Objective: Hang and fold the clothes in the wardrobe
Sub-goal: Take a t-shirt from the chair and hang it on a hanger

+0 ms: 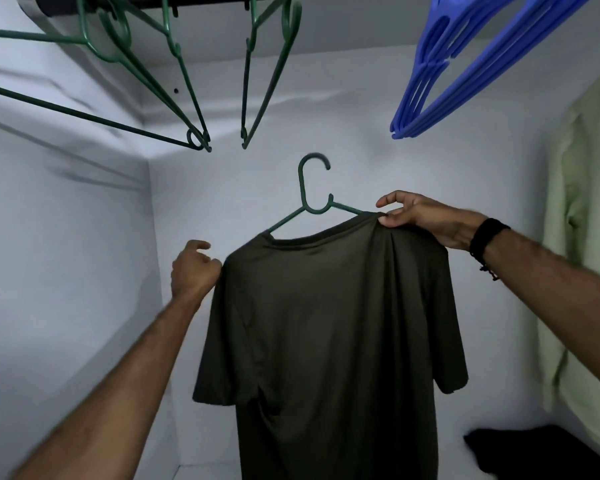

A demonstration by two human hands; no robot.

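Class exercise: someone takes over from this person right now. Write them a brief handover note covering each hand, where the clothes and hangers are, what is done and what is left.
Right hand pinches the dark T-shirt at its shoulder, on the green hanger.
Left hand is at the other shoulder; grip not visible.
Done: shirt is on the hanger.
Left: hook it onto the rail, probably between the empty green hangers and the blue hangers. A dark garment lies on the wardrobe floor, likely next.

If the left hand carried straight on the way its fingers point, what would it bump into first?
Probably the white back wall of the wardrobe. The left hand points up and inward beside the dark olive T-shirt; depth is hard to judge.
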